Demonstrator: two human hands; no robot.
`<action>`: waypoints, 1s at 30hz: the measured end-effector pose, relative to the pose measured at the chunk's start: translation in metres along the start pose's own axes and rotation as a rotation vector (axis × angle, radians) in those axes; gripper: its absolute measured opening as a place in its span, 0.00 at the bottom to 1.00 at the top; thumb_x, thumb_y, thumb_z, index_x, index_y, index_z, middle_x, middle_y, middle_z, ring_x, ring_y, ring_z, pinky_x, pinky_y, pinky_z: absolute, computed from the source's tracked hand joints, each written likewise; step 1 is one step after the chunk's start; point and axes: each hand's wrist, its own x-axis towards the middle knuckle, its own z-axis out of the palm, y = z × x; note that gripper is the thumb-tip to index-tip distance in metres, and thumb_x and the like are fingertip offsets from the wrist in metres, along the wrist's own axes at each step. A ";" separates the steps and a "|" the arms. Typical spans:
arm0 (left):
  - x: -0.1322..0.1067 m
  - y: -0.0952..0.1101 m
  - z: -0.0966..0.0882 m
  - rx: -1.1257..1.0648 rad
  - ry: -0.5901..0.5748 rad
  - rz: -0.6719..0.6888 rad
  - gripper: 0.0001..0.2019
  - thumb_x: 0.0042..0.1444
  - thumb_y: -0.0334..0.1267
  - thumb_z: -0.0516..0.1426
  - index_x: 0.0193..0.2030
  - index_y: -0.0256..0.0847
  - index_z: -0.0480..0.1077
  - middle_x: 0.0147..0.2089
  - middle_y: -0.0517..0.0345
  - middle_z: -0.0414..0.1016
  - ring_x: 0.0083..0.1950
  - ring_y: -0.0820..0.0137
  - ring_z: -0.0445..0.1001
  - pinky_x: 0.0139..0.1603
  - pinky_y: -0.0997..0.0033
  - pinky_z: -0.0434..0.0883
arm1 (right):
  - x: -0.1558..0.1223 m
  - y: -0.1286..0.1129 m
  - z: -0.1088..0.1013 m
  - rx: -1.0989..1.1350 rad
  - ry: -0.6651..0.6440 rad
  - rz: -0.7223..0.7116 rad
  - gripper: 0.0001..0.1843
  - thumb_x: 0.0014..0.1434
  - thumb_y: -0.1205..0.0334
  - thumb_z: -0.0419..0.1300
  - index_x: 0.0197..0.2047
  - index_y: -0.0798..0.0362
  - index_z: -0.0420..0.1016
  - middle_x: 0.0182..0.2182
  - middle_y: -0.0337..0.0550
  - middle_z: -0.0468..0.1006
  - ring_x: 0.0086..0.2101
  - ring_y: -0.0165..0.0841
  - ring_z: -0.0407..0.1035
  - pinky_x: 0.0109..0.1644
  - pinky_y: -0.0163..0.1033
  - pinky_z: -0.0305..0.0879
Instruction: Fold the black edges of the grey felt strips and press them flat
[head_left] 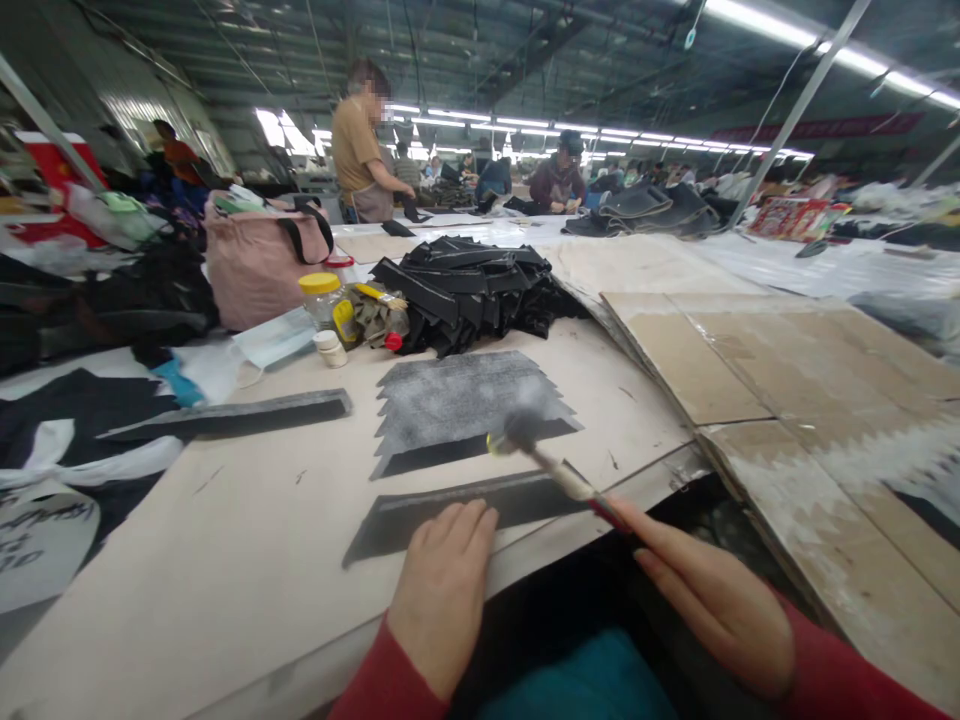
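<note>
Right hand (709, 595) closed around blurred-headed tool (568, 477); left hand (448, 585) flat, ungrasping, on black strip (529, 499); grey-coated sawtooth-edged strips (465, 392), jumbled black pile (476, 287) beyond.

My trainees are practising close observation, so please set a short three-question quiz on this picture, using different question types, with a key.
1. Multiple choice: What does the right hand hold?
a) scissors
b) a brush
c) a ruler

2. True or false: The left hand is at the dark strip nearest the person, with its fingers over it.

3. Short answer: What colour is the lid of the clear jar standing behind the small white bottle?

Key: 1. b; 2. true; 3. yellow
</note>
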 end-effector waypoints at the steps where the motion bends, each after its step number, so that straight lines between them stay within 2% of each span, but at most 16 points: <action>1: -0.001 0.000 0.001 0.000 0.004 0.003 0.20 0.49 0.24 0.47 0.49 0.39 0.65 0.50 0.54 0.68 0.49 0.61 0.63 0.47 0.58 0.64 | -0.001 0.001 0.004 -0.003 -0.034 0.003 0.22 0.59 0.60 0.43 0.57 0.49 0.58 0.48 0.42 0.69 0.48 0.34 0.63 0.50 0.38 0.62; 5: -0.003 -0.001 0.002 0.003 0.025 0.004 0.20 0.49 0.24 0.46 0.48 0.37 0.66 0.49 0.52 0.68 0.49 0.62 0.64 0.48 0.59 0.65 | 0.004 -0.003 0.005 0.068 -0.111 0.027 0.22 0.60 0.58 0.43 0.57 0.49 0.58 0.49 0.41 0.68 0.48 0.33 0.64 0.51 0.38 0.61; 9: -0.003 0.000 0.000 0.010 0.012 -0.004 0.22 0.47 0.22 0.46 0.49 0.37 0.65 0.48 0.51 0.67 0.48 0.62 0.64 0.48 0.59 0.65 | 0.009 -0.012 -0.001 0.093 -0.018 -0.005 0.23 0.60 0.60 0.42 0.59 0.49 0.52 0.53 0.41 0.63 0.50 0.32 0.61 0.52 0.36 0.60; 11: -0.004 0.000 0.000 0.015 0.018 0.002 0.21 0.47 0.22 0.46 0.49 0.37 0.65 0.48 0.51 0.67 0.48 0.62 0.64 0.48 0.59 0.65 | 0.008 -0.010 0.006 0.059 -0.027 -0.020 0.23 0.60 0.61 0.43 0.58 0.48 0.54 0.52 0.41 0.64 0.49 0.33 0.62 0.52 0.38 0.60; 15: -0.005 -0.001 0.001 0.016 0.047 0.009 0.20 0.49 0.24 0.46 0.47 0.37 0.66 0.47 0.51 0.68 0.47 0.63 0.64 0.48 0.59 0.65 | 0.011 -0.007 0.017 0.063 -0.145 -0.031 0.22 0.59 0.61 0.43 0.57 0.48 0.57 0.49 0.40 0.68 0.47 0.32 0.64 0.51 0.38 0.62; 21: -0.008 -0.001 0.001 -0.034 0.060 -0.010 0.19 0.50 0.25 0.46 0.48 0.39 0.66 0.48 0.54 0.68 0.48 0.62 0.64 0.47 0.58 0.65 | 0.013 -0.017 0.013 0.090 -0.038 -0.084 0.24 0.60 0.62 0.43 0.60 0.49 0.51 0.53 0.41 0.63 0.51 0.32 0.59 0.52 0.36 0.60; 25: -0.008 0.001 -0.001 -0.032 0.056 -0.016 0.17 0.52 0.27 0.46 0.47 0.39 0.66 0.47 0.54 0.69 0.48 0.62 0.65 0.47 0.59 0.65 | 0.013 -0.014 0.027 0.049 -0.137 -0.064 0.22 0.60 0.62 0.43 0.58 0.48 0.56 0.49 0.41 0.68 0.47 0.33 0.64 0.49 0.37 0.63; 27: -0.008 0.001 -0.001 -0.030 0.064 -0.014 0.17 0.52 0.27 0.46 0.47 0.39 0.66 0.47 0.54 0.69 0.48 0.63 0.65 0.47 0.59 0.65 | 0.017 -0.017 0.027 0.087 -0.184 -0.056 0.22 0.60 0.61 0.43 0.58 0.49 0.56 0.49 0.41 0.69 0.46 0.32 0.65 0.49 0.37 0.63; 30: -0.009 0.000 -0.001 -0.037 0.062 -0.024 0.18 0.51 0.26 0.46 0.47 0.40 0.66 0.48 0.54 0.69 0.48 0.63 0.64 0.47 0.59 0.65 | 0.021 -0.026 0.020 0.143 -0.148 -0.063 0.23 0.60 0.61 0.42 0.59 0.50 0.52 0.49 0.41 0.68 0.48 0.31 0.64 0.50 0.37 0.62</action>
